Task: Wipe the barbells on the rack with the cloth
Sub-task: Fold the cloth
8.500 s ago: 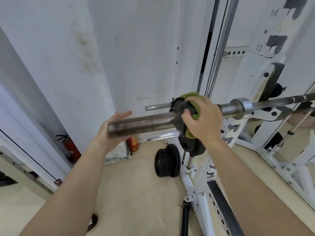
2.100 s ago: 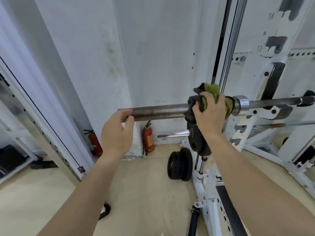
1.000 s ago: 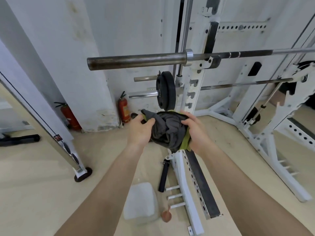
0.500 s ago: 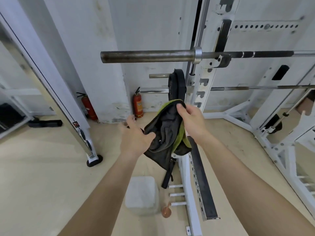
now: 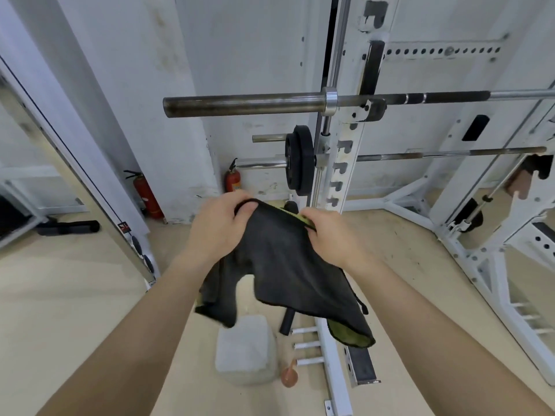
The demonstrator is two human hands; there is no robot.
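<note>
At the far left a tall mirror panel [image 5: 60,151] leaned along the wall, with a red fire extinguisher [image 5: 146,192] standing on the pale floor [image 5: 75,280] beside it. Further in, the dark, worn steel sleeve of the upper barbell [image 5: 243,106] jutted out from the white steel rack [image 5: 341,163], resting in a hook at its upright. Below it a second, thinner chrome bar [image 5: 264,163] carried a pair of black weight plates [image 5: 298,160].

In front of these, well apart from either bar, the left hand [image 5: 217,228] pinched the top left edge of a dark grey cloth with a yellow-green underside [image 5: 285,271]. The right hand [image 5: 329,235] pinched the same top edge just beside it, so the cloth hung open between them, its lower corner showing green. Both hands were closed on fabric, not on metal.

Beneath the cloth a pale translucent plastic jug [image 5: 244,349] sat on the floor next to the rack's base. To the right the long shaft of the upper barbell ran on past its black knurled section [image 5: 450,97].

Judging progress: no wiping was under way here. The cloth seemed to be getting spread or refolded, and whether any bar was already clean could not be told from its surface. The cloth has yet to go onto a bar.
</note>
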